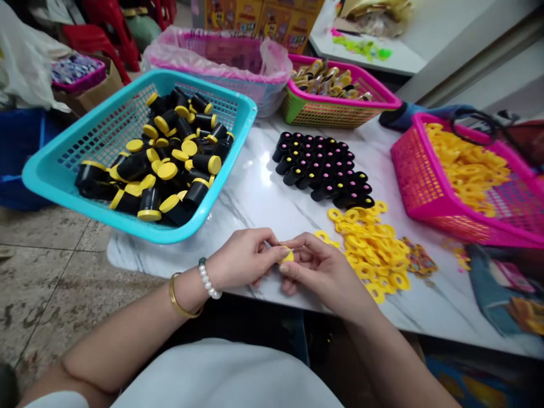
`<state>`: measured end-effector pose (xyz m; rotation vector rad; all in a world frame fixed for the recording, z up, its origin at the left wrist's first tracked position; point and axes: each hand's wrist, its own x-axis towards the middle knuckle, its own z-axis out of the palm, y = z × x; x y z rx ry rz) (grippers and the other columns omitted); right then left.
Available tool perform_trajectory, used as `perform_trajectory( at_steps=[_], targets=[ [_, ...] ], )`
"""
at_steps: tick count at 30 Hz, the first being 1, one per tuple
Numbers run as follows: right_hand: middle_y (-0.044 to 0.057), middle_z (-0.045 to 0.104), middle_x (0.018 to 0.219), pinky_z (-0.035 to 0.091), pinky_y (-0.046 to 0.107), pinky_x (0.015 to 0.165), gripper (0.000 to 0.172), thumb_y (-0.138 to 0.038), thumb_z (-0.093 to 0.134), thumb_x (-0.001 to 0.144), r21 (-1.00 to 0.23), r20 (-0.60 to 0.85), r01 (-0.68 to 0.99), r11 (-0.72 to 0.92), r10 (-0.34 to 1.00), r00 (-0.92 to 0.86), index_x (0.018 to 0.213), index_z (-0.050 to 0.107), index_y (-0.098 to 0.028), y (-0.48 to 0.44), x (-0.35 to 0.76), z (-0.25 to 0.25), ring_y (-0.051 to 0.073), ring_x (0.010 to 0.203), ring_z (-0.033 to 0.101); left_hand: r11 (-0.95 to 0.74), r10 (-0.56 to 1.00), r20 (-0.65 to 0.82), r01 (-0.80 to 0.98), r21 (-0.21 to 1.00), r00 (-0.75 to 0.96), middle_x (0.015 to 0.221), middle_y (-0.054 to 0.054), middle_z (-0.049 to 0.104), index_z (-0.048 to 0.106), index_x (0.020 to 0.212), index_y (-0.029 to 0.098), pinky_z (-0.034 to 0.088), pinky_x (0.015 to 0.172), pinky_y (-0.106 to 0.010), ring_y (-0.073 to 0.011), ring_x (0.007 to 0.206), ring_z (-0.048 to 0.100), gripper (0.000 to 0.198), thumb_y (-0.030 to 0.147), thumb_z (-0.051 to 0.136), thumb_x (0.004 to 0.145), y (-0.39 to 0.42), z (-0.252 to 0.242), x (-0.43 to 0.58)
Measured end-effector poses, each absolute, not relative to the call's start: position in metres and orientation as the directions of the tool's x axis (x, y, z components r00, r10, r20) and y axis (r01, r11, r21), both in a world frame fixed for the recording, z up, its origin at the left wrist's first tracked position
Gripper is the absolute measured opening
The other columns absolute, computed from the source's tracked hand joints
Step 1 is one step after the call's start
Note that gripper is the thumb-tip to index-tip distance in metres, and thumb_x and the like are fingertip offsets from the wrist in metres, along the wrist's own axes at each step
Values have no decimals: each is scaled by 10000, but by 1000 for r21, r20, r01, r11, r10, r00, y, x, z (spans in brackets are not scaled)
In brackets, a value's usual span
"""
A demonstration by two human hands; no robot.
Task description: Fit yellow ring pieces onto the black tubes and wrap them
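My left hand [244,255] and my right hand [321,269] meet above the front edge of the table. Between their fingertips is a small yellow round cap [287,256], pinched from both sides; whether a black body sits under it is hidden by the fingers. Just right of my right hand lies a pile of yellow ring-shaped pieces [376,249]. Behind it, rows of black cylinders [317,161] stand close together, with pink or yellow dots in their tops. Left of my hands, a turquoise basket [97,212] holds many black cylinders with yellow caps [170,153].
A pink basket [450,218] of yellow pieces stands at the right. Behind are a pink-and-green basket [340,110] of small items and a plastic-lined basket [216,68]. Small printed packets [420,258] lie beside the ring pile. A blue pouch [493,300] sits at the right edge.
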<state>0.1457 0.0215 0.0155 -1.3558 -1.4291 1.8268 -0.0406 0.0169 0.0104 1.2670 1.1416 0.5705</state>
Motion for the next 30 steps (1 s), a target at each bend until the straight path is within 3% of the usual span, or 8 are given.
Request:
perform_trajectory(
  at_steps=[3,6,11,15,21,24,26,30],
  targets=[
    [6,710,628,591,249,543,494,-524,772,758,-861,-497,134,-491,755,-429,1036,565,-173,22,148,15,156,540,705,335,841,-388,202,920,376,533,54,563,600,877,177,372,356,-147,-69,355,481,239,410,549,890,15,10,-38],
    [-24,686,611,561,216,494,481,-531,760,772,-821,-540,80,-566,723,-430,1019,528,-190,21,147,17,139,508,684,436,797,-452,137,890,400,585,43,589,638,931,176,398,352,-146,-70,378,513,256,396,508,912,11,13,-35],
    [-51,659,594,525,177,516,440,-516,765,775,-846,-504,49,-530,767,-397,899,472,-214,22,142,22,118,538,681,435,825,-448,119,892,344,575,34,584,628,733,164,367,315,-129,-56,371,494,352,388,450,938,9,21,-25],
    [-67,645,586,522,189,525,446,-556,726,789,-839,-521,93,-536,744,-418,922,453,-230,21,143,15,115,521,669,517,770,-521,121,848,369,509,23,570,611,725,148,387,315,-143,-66,341,473,362,386,448,943,12,19,-26],
    [-52,641,599,513,232,519,473,-564,710,771,-842,-528,150,-519,732,-430,1012,478,-230,21,147,9,150,527,676,392,770,-365,63,918,523,686,17,619,617,1106,174,486,435,-191,-118,528,611,281,343,527,899,5,14,-40],
    [-63,604,625,501,258,523,457,-577,666,786,-894,-447,219,-390,805,-391,1025,486,-232,14,144,13,149,503,650,142,889,-260,314,939,376,653,38,607,640,1099,188,460,512,-212,-110,513,565,271,289,586,853,-4,12,-39],
    [-64,564,634,455,250,510,346,-506,634,823,-906,-305,391,-162,890,-339,1003,516,-235,7,140,17,139,499,613,-11,949,-155,519,854,275,659,25,607,664,984,179,464,601,-245,-135,594,579,188,282,615,834,-7,11,-35],
    [-43,538,586,384,264,525,87,-309,556,847,-631,5,735,250,948,-318,873,524,-232,-4,126,20,162,526,569,-130,975,-37,697,706,219,833,-31,643,633,870,173,497,722,-296,-189,778,624,73,196,598,810,-8,2,-27]
  ],
)
